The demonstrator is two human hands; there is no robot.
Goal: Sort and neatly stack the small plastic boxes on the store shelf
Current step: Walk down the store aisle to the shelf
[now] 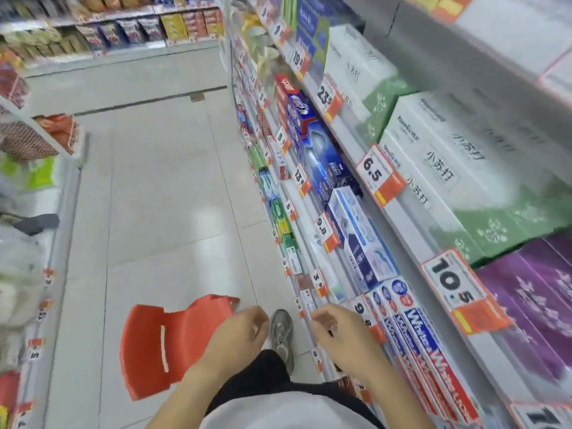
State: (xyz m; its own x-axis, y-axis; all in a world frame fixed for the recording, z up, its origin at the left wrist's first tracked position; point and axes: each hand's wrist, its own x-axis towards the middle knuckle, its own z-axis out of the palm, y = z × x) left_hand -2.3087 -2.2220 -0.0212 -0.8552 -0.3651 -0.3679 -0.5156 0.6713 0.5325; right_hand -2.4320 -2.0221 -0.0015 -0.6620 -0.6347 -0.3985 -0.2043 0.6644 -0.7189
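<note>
A store shelf unit runs along my right side, packed with boxed goods. White-and-green boxes and purple boxes fill the upper shelf. Blue boxes and red-white-blue "White" boxes lie on the shelf below. My left hand hangs in front of me over the aisle, fingers loosely curled, holding nothing. Just in front of the shelf edge near the "White" boxes, my right hand is also loosely curled and holds nothing.
An orange plastic stool stands on the tiled floor at my lower left. My shoe shows between my hands. Another shelf unit lines the left of the aisle. Orange price tags stick out from the shelf edges.
</note>
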